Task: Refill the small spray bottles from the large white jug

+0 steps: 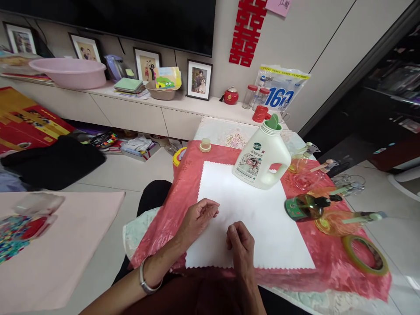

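Both of my hands hover over a white scallop-edged cloth (216, 188) on the table. My left hand (201, 215), a bangle on its wrist, has its fingers curled inward with nothing showing in them. Closed into a loose fist, my right hand (242, 243) is just to its right, apart from it, and no object shows in it. A white laundry detergent bottle (262, 153) stands uncapped on the cloth's far part, its green spout exposed. Beyond the cloth's far left corner sits a pale round cap (205, 145).
Along the table's right side are pump bottles (305, 157), a dark green bottle (298, 208) lying down and a tape roll (365, 255). Red plastic sheeting (160, 236) covers the table. A pink-covered table (82, 245) at left bears colourful beads (13, 236).
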A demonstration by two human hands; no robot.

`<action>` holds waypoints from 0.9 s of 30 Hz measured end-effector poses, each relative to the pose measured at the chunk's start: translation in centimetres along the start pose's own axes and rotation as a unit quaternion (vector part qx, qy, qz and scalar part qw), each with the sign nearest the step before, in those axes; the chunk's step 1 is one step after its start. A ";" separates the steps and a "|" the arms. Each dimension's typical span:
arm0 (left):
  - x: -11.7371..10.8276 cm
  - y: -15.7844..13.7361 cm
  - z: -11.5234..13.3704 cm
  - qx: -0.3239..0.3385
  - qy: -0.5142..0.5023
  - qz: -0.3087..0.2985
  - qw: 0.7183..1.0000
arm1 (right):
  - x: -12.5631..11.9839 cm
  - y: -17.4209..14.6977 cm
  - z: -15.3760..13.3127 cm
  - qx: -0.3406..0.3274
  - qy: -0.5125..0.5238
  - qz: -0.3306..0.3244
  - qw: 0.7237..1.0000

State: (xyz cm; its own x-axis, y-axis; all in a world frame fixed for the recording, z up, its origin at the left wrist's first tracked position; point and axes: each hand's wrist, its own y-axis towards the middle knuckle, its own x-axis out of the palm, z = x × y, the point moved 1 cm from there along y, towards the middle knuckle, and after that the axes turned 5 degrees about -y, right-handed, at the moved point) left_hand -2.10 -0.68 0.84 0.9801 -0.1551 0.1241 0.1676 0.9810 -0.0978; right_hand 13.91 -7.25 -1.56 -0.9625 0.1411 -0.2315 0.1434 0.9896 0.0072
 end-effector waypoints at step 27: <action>0.5 -1.4 0.3 0.309 0.583 0.054 0.749 | -1.0 1.6 -4.4 -0.265 -0.538 0.235 0.765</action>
State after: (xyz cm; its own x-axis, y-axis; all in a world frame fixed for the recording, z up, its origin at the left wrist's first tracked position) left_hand -1.86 -2.06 1.37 0.4717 0.2858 -0.8342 0.3529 0.8058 0.4756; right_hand 14.10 -5.73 2.94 -0.0461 0.6637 -0.7466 0.0278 0.7479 0.6632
